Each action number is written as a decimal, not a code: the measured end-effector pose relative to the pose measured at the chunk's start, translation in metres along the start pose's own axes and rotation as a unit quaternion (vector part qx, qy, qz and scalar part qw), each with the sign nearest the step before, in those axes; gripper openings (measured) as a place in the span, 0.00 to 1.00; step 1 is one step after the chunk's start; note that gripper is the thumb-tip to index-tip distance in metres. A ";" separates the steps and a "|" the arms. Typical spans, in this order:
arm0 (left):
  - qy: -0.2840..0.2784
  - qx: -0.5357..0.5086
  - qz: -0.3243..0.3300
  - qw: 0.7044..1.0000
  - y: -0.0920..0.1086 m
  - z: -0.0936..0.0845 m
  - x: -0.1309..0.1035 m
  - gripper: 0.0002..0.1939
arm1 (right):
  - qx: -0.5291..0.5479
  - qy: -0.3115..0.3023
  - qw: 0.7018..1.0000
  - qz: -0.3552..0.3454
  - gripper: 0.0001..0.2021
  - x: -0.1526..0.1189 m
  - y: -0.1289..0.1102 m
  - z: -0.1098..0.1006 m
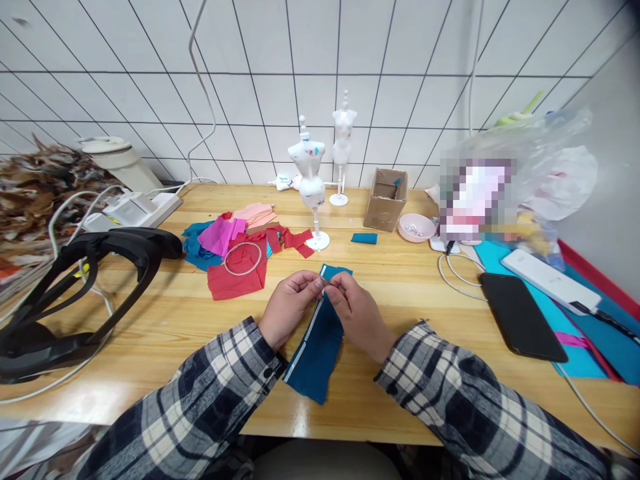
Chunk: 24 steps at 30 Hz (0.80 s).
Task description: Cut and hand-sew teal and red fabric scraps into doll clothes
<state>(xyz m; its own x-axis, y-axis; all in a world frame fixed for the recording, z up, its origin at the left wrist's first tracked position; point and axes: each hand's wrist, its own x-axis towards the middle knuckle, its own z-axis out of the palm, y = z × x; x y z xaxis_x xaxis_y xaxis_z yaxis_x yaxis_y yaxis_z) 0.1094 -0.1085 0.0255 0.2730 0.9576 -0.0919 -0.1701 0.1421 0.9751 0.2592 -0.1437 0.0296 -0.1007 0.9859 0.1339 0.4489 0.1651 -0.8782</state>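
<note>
A strip of dark blue cloth [325, 340] lies on the table in front of me, with broken white strips along its left edge. Over its far end, my left hand [291, 303] is closed in a pinch between thumb and forefinger. My right hand [361, 313] pinches too, its fingertips almost touching those of the left. Something small and thin shows between the fingertips, too small to name. The near end of the cloth hangs free of both hands, close to the table's front edge.
Two white mannequins [312, 187] [343, 143] stand behind my hands. Red cloth [225, 281] with a hoop is left; a cardboard box [384, 203], pink bowl [417, 228] and black phone [523, 317] are right. A black headset frame [145, 293] sits far left.
</note>
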 end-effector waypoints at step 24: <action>0.030 0.007 -0.005 1.000 0.005 0.000 0.002 0.12 | -0.009 -0.004 1.000 -0.016 0.11 -0.001 0.001 -0.004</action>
<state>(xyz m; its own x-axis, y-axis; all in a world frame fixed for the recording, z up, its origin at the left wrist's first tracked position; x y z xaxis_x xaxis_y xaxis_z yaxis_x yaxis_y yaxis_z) 0.1088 -0.1055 0.0304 0.2176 0.9693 -0.1141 -0.1541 0.1495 0.9767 0.2636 -0.1443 0.0307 -0.1224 0.9799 0.1572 0.4613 0.1964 -0.8652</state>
